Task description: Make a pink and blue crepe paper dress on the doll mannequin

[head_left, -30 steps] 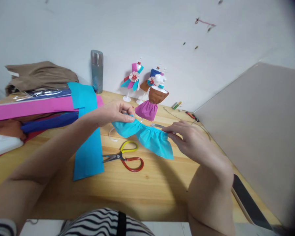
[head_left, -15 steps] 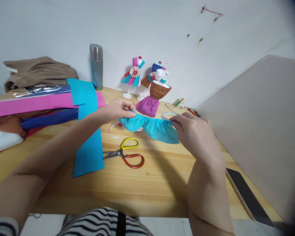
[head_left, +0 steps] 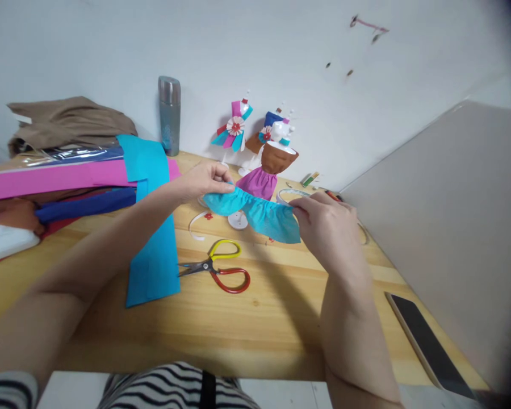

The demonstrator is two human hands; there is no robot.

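A gathered strip of turquoise fabric point(head_left: 262, 215) is stretched above the table, its top edge ruffled and its lower edge hanging loose. My left hand point(head_left: 206, 180) pinches one end between thumb and fingers. At the other end my right hand point(head_left: 323, 221) is closed on the strip, with its fingertips partly hidden. Behind the strip stands a small mannequin in a magenta skirt point(head_left: 258, 183) and brown top point(head_left: 279, 157). Scissors point(head_left: 213, 265) with one yellow and one red handle lie beneath, blades slightly apart and pointing left.
Turquoise sheets point(head_left: 155, 267) lie left of the scissors, near magenta fabric point(head_left: 55, 179) and brown cloth point(head_left: 72, 122). A grey flask point(head_left: 169, 116) and decorated mannequins point(head_left: 235, 126) stand by the wall. At right lies a phone point(head_left: 430, 343).
Both hands have shifted slightly left and up with the turquoise strip, which now slopes more down to the right. The white round base beneath it shows more.
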